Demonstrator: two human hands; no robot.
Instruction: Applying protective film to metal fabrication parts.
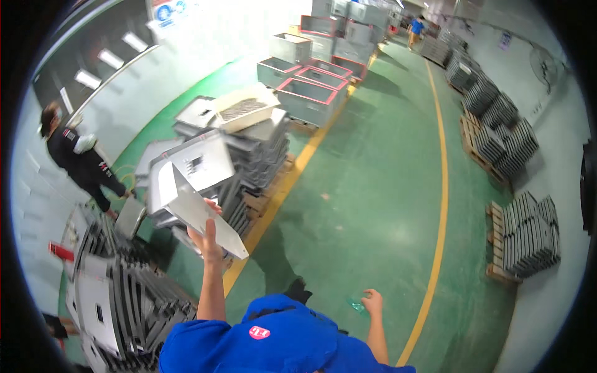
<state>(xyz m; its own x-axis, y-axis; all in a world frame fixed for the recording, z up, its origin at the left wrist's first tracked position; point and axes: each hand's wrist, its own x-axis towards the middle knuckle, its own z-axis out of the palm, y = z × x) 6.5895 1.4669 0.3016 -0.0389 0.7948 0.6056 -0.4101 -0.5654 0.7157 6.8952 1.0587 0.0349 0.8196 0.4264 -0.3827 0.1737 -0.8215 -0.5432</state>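
My left hand (207,241) grips a bent sheet-metal panel (202,214), pale and flat with a folded edge, holding it out at a tilt on my left. Behind the panel stand stacked grey metal panels (202,160), the top one with small dark cutouts. Low on my right, my right hand (372,302) hangs with its fingers curled closed. At its fingertips is a small translucent green thing (356,305); its kind I cannot make out.
A cream bin (247,109) of small parts sits on another stack. Grey crates (306,99) line the aisle's left. More stacked panels (115,304) stand near left, and palletised stacks (528,236) along the right wall. One person (73,152) stands left; another (416,32) far ahead.
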